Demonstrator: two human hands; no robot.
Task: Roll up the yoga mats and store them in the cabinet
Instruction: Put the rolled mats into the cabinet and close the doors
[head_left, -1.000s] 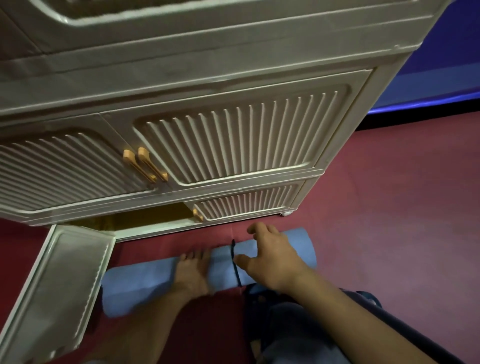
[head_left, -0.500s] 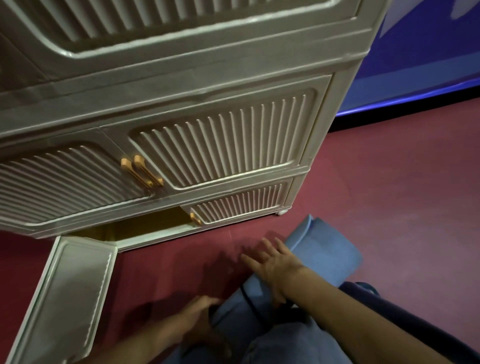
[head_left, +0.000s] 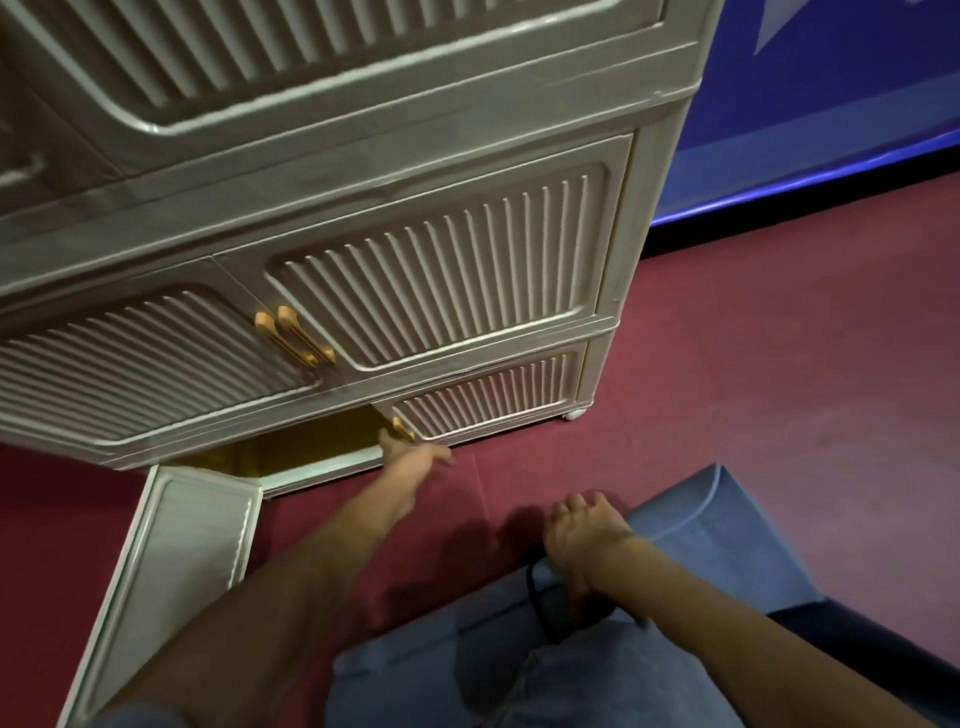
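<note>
Hands are apart from each other on the red floor (head_left: 753, 374) in front of the big white cabinet (head_left: 363, 171). The left hand (head_left: 413, 457) is stretched far out toward the bottom of the cabinet, close to the small orange handle (head_left: 401, 428) of the lower right door (head_left: 488, 395). Its fingers look straight and loose, and it holds nothing; I cannot tell if a fingertip touches the handle or the door edge. The right hand (head_left: 584, 538) is nearer to the person. It rests on the blue rolled yoga mat (head_left: 727, 540), with its fingers bent down over the roll and its thumb side by the black strap (head_left: 540, 597) that goes round the mat. I cannot tell if it grips the strap or only the mat. The mat lies on the floor on the right, slanted, with one end pointing up and right, away from the person, and the other end hidden by the person's knees in blue jeans (head_left: 519, 665). So the mat is under the right hand and well apart from the left hand. The lower left door (head_left: 171, 582) stands open, swung out over the floor, and the space (head_left: 291, 447) behind it looks yellow inside. Two orange handles (head_left: 293, 335) sit side by side on the doors above. A blue wall (head_left: 831, 93) is at the far right.
</note>
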